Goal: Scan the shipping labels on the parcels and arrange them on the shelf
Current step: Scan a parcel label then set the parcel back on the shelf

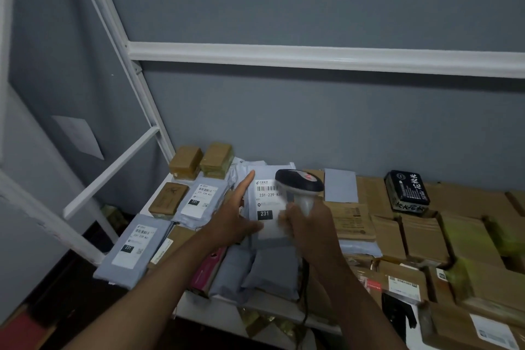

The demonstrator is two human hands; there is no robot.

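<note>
Left hand [235, 216] flat; right hand [308, 229] gripping.

The wall [312, 3] is flat grey-blue, crossed by the white bars of the shelf frame [312, 58]. The poly mailer parcel [265, 207] is pale grey with a white shipping label [268, 199] printed in black barcode stripes and a black block reading 231 in white. The barcode scanner [299, 183] has a black head with a red-and-white mark and a light grey handle. Cardboard boxes [420, 236] are plain brown; a black tin [406, 190] carries white characters. A magenta packet [205, 270] shows lower down.
</note>
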